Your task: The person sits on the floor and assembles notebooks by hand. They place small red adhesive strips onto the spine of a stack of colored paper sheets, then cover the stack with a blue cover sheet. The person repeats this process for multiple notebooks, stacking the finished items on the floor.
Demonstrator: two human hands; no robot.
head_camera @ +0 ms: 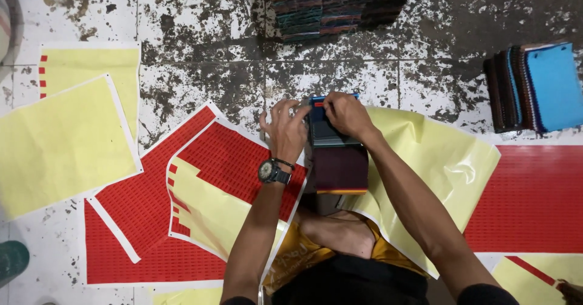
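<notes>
Both hands, left hand [285,129] and right hand [346,113], pinch a stacked fabric swatch bundle [334,150], steadying it above red sticker sheets [231,159].

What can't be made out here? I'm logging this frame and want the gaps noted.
- Head view: top of the swatch stack, covered by the left hand and right hand.
- Dark pile, cut off by the top edge.
- Marks on the red sheets, too small to read.
- Green thing, cut by the left edge; kind unclear.
</notes>
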